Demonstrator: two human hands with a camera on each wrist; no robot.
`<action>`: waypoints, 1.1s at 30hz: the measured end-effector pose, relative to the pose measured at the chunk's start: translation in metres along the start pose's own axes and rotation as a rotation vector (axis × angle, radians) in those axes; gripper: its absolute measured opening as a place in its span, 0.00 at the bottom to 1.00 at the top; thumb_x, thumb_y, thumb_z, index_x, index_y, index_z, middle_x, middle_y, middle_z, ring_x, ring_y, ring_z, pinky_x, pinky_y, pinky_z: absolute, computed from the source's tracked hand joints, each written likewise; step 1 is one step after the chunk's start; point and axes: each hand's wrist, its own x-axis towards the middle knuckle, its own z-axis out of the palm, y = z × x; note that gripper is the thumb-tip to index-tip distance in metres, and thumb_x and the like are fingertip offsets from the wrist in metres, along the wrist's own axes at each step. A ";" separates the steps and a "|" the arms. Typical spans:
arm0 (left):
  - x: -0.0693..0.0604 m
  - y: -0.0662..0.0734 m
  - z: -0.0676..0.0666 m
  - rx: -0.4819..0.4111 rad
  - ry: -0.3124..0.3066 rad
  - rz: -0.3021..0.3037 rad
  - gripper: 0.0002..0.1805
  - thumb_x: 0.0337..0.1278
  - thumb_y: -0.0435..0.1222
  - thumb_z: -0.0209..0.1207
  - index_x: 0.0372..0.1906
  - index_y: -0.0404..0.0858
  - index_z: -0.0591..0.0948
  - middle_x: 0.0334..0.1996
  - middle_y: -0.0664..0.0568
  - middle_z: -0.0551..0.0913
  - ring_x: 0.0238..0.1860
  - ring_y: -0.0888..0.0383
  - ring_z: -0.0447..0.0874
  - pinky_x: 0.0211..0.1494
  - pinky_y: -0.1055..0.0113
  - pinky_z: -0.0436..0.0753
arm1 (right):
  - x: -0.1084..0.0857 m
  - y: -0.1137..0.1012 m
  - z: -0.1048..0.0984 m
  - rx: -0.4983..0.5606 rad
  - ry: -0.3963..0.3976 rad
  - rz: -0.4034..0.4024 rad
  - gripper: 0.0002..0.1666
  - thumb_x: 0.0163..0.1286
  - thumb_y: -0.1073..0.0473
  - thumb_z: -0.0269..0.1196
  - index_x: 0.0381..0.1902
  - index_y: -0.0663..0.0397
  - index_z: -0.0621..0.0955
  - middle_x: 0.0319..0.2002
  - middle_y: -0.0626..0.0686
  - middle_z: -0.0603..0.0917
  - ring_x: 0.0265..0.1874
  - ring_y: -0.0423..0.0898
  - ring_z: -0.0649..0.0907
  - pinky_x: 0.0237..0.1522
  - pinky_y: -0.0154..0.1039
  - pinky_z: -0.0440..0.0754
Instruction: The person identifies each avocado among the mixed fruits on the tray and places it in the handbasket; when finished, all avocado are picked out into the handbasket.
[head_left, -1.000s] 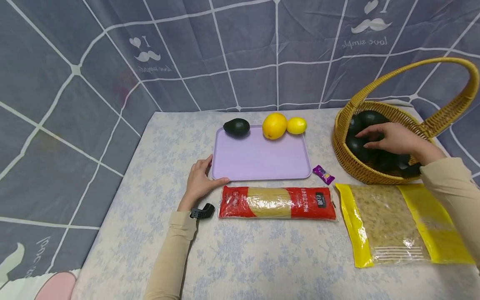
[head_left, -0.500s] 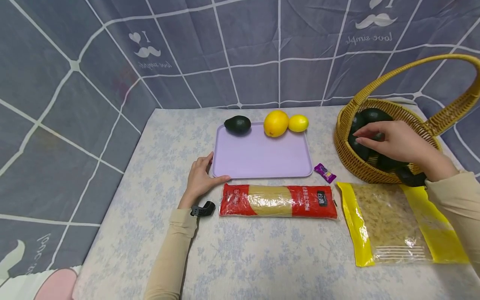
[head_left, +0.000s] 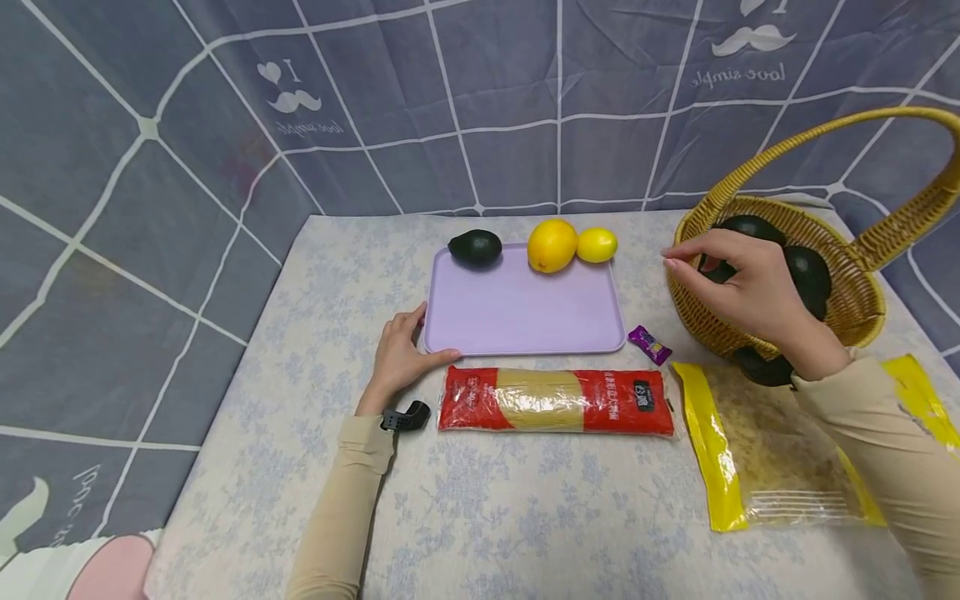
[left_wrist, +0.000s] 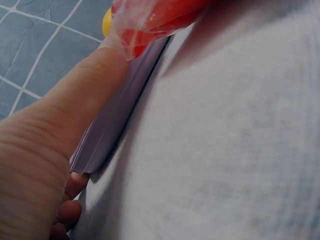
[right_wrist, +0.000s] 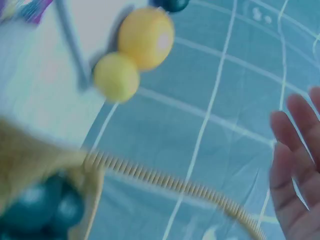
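Note:
My left hand (head_left: 407, 354) holds the near left corner of a lilac tray (head_left: 525, 308), thumb along the front edge and fingers at the left side. On the tray's far edge lie a dark avocado (head_left: 476, 249), an orange (head_left: 552, 246) and a lemon (head_left: 597, 246). My right hand (head_left: 750, 287) is over the left rim of a wicker basket (head_left: 862, 317), with nothing in its fingers. Dark avocados (head_left: 808, 271) lie inside the basket, partly hidden by that hand. Its fingers (right_wrist: 285, 170) are apart and extended in the right wrist view.
A red noodle packet (head_left: 555, 402) lies in front of the tray. Between tray and basket is a small purple wrapped sweet (head_left: 649, 345). A yellow-edged clear bag (head_left: 772, 450) lies under the right forearm. The basket's tall handle (head_left: 825, 129) arches above it; a grey patterned cloth (head_left: 510, 108) hangs behind.
My right hand has come up out of the basket, moving left and toward me, which uncovers more of the avocados. My left hand has stayed at the tray corner.

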 end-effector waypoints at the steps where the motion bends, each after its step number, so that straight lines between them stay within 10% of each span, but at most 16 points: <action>1: 0.000 0.000 0.000 -0.001 0.000 0.001 0.59 0.32 0.56 0.74 0.72 0.37 0.60 0.53 0.43 0.70 0.52 0.48 0.64 0.52 0.53 0.66 | 0.003 -0.002 0.004 0.025 0.028 -0.017 0.09 0.56 0.70 0.69 0.37 0.63 0.86 0.30 0.55 0.84 0.29 0.33 0.74 0.34 0.27 0.69; 17: -0.002 0.001 -0.001 0.002 0.006 0.010 0.59 0.32 0.56 0.74 0.72 0.37 0.60 0.49 0.43 0.71 0.45 0.49 0.63 0.44 0.57 0.65 | 0.088 -0.012 0.102 0.227 0.118 0.025 0.06 0.62 0.66 0.66 0.36 0.61 0.86 0.32 0.51 0.85 0.29 0.42 0.77 0.32 0.34 0.72; 33: -0.001 0.001 0.001 0.008 0.003 -0.005 0.60 0.31 0.57 0.74 0.72 0.37 0.60 0.52 0.42 0.71 0.49 0.48 0.64 0.49 0.55 0.67 | 0.135 0.008 0.172 0.245 -0.195 0.349 0.19 0.66 0.58 0.63 0.52 0.60 0.79 0.48 0.56 0.81 0.47 0.50 0.78 0.48 0.41 0.75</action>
